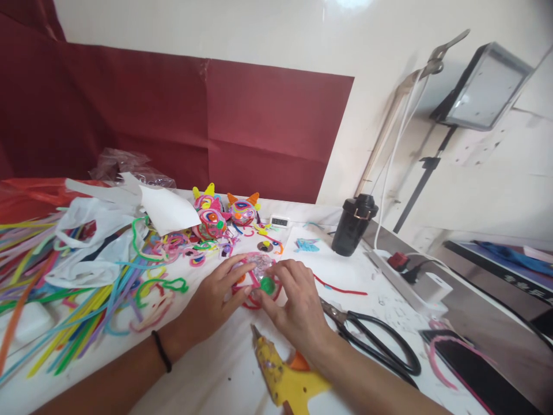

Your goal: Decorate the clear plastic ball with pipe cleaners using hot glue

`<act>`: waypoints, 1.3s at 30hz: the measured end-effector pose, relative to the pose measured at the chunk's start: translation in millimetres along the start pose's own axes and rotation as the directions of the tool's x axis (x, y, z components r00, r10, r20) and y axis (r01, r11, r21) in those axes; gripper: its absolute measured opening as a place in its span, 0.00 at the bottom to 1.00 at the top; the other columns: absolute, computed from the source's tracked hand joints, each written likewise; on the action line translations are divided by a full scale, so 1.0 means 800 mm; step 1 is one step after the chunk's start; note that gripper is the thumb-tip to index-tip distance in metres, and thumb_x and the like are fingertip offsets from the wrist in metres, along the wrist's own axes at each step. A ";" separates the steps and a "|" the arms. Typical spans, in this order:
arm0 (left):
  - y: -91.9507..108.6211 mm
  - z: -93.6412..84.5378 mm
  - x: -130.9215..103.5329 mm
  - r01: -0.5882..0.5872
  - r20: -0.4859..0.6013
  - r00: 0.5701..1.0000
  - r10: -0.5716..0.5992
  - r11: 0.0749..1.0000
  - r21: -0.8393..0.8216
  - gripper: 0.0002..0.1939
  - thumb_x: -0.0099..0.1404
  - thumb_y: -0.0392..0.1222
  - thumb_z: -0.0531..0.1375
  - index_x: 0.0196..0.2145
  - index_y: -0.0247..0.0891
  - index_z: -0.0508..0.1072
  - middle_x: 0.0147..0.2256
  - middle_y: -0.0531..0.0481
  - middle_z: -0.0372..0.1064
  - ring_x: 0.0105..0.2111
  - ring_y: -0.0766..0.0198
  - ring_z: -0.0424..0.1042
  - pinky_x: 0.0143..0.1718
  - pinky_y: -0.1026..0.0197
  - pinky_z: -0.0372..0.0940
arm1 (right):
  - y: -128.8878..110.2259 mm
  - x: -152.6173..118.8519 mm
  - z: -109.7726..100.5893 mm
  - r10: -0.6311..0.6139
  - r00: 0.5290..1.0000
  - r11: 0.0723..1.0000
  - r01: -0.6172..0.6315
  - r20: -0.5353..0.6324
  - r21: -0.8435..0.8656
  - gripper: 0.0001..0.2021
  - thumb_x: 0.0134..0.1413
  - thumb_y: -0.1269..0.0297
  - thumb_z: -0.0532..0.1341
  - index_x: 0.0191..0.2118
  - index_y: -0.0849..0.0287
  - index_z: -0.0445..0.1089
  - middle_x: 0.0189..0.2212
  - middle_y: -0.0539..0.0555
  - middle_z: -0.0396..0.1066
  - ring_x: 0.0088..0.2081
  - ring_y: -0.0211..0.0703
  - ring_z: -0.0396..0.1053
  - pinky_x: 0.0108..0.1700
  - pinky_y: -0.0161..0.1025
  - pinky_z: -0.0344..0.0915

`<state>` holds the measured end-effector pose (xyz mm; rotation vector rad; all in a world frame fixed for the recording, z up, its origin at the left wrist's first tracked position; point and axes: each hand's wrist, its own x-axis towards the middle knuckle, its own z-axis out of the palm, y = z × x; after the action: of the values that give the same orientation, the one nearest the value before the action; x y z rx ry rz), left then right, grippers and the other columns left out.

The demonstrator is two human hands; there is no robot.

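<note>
Between both hands is a clear ball (260, 265) with red and pink pipe cleaner strips on it and a round green patch facing me. My left hand (213, 302) is curled around its left side, fingers on top. My right hand (300, 302) grips the right side, its thumb at the green patch (267, 285). Just below the hands lies a yellow glue gun (280, 372), partly covered by my right forearm. Black-handled scissors (371, 334) lie right of my right hand, near a red pipe cleaner (345, 291).
Loose colourful pipe cleaners (82, 323) and a white plastic bag (93, 242) crowd the left. Behind stand decorated balls with ears (242, 210) and a small digital timer (280, 221). A black bottle (353, 225), power strip (415, 282) and phone (488, 369) are on the right.
</note>
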<state>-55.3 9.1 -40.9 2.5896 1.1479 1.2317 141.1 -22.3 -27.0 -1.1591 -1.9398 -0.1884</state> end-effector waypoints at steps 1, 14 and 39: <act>0.000 0.000 0.000 0.002 -0.002 1.000 -0.002 1.000 0.003 0.19 0.70 0.44 0.53 0.57 0.42 0.70 0.58 0.42 0.66 0.58 0.51 0.67 0.59 0.51 0.63 | 0.000 0.000 0.000 -0.013 1.000 1.000 0.013 -0.006 -0.001 0.09 0.56 0.64 0.64 0.42 0.57 0.66 0.38 0.55 0.69 0.41 0.51 0.64 0.42 0.46 0.59; -0.002 0.001 0.001 -0.028 -0.023 0.999 0.029 0.998 0.049 0.18 0.71 0.44 0.53 0.56 0.41 0.70 0.57 0.40 0.67 0.58 0.52 0.67 0.58 0.50 0.65 | 0.001 -0.002 0.000 -0.196 0.975 0.980 0.192 -0.100 -0.049 0.01 0.60 0.69 0.60 0.38 0.58 0.66 0.36 0.56 0.72 0.39 0.50 0.65 0.41 0.46 0.57; -0.004 0.003 0.001 -0.064 -0.008 0.998 0.064 0.996 0.061 0.18 0.71 0.42 0.53 0.57 0.42 0.68 0.59 0.43 0.66 0.58 0.54 0.68 0.58 0.52 0.66 | 0.011 0.011 -0.011 -0.126 0.982 0.962 0.086 0.140 0.260 0.08 0.54 0.77 0.59 0.37 0.58 0.68 0.35 0.54 0.63 0.37 0.46 0.65 0.38 0.41 0.64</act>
<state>-55.2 12.0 -43.1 2.6877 1.1299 1.2424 151.2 -15.8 -17.7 -0.9245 -2.0943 0.0955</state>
